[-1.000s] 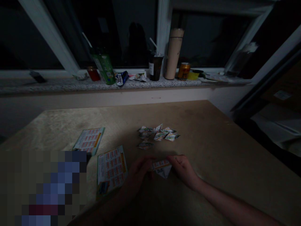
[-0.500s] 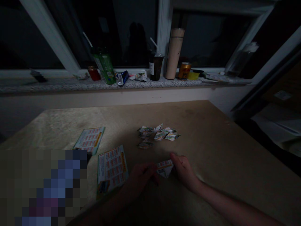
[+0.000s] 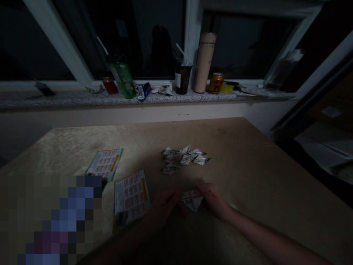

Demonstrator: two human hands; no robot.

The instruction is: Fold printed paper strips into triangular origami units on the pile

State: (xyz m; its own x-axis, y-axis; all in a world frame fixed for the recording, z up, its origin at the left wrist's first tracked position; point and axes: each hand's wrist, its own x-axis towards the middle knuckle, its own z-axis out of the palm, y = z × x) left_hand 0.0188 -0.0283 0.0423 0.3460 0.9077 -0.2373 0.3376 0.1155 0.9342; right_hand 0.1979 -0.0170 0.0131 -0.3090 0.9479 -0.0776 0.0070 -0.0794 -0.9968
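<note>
Between my hands is a folded printed paper (image 3: 193,200), its lower part coming to a point. My left hand (image 3: 165,204) pinches its left end, and my right hand (image 3: 213,200) grips the right end with the thumb on top. Beyond them on the table lie several small folded paper pieces (image 3: 187,159), pointed at their ends, in a loose cluster. To the left of my left hand a flat printed sheet (image 3: 132,197) rests on the table. Another printed sheet (image 3: 104,162) lies farther left and back.
The wooden table (image 3: 237,147) meets a wall below a stone windowsill (image 3: 160,98). On the sill stand a green bottle (image 3: 124,79), a dark cup with a straw (image 3: 182,79), a tall beige flask (image 3: 204,62) and an orange can (image 3: 216,83). The lower left is pixelated.
My right hand has shifted slightly left, its thumb now lying farther over the paper's top edge. The paper has moved slightly down. The sheets and folded pieces have stayed put.
</note>
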